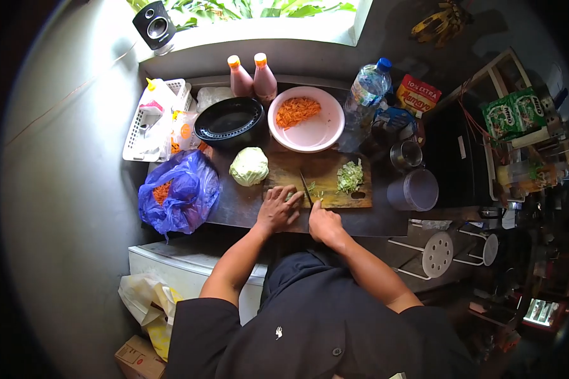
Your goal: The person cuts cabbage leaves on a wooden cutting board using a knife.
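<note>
My right hand point(325, 225) grips a knife point(306, 188), its dark blade pointing away from me over the wooden cutting board point(278, 165). Just left of the blade, my left hand point(280, 208) presses down on the board with bent fingers. Between them a bit of pale green cabbage shows, mostly hidden by the hand. A few green shreds lie beside the blade. On the board's right side is a heap of shredded cabbage point(349, 176). A whole cabbage head point(249, 167) sits at the board's left edge.
Behind the board stand a pink bowl point(327, 136) with shredded carrot and a black oval basin point(208, 126). A blue plastic bag point(196, 189) with carrot lies left. Two sauce bottles point(265, 82), a water bottle point(368, 85) and a plastic tub point(417, 191) stand around.
</note>
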Demonstrator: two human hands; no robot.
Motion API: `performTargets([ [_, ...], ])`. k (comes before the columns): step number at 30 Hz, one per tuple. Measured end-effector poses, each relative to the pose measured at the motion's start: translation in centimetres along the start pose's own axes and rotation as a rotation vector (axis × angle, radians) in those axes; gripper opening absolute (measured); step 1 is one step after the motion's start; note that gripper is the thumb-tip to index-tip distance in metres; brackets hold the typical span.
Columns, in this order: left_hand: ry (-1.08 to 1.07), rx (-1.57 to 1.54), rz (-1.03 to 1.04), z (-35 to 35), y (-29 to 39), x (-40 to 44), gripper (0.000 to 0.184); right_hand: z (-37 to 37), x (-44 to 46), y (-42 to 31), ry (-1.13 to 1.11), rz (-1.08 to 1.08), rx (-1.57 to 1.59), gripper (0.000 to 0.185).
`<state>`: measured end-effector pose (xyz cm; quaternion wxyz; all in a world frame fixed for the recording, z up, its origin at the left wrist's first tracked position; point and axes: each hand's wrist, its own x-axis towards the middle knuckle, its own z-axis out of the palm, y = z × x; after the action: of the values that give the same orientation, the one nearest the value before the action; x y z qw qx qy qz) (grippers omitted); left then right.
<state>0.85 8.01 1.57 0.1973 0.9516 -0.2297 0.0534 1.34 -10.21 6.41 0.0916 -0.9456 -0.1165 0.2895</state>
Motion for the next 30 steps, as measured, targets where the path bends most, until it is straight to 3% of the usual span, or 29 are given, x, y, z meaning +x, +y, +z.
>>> performTargets([
  [12, 0.083, -0.014, 0.009, 0.9, -0.6, 0.4, 0.055, -0.4, -0.4, -0.2, -0.007, -0.021, -0.009, 0.042],
  [18, 0.154, -0.069, -0.041, 0.9, -0.3, -0.1, 0.040, 1.5, -0.7, -0.3, 0.004, -0.022, -0.027, 0.036],
  [20, 0.153, -0.043, -0.055, 0.9, -0.3, -0.1, 0.041, 1.8, 0.6, -0.3, 0.110, -0.058, -0.038, 0.035],
  [30, 0.135, 0.050, -0.079, 1.7, -0.5, -0.4, 0.051, 1.9, -1.0, 0.2, 0.076, -0.113, -0.085, 0.040],
])
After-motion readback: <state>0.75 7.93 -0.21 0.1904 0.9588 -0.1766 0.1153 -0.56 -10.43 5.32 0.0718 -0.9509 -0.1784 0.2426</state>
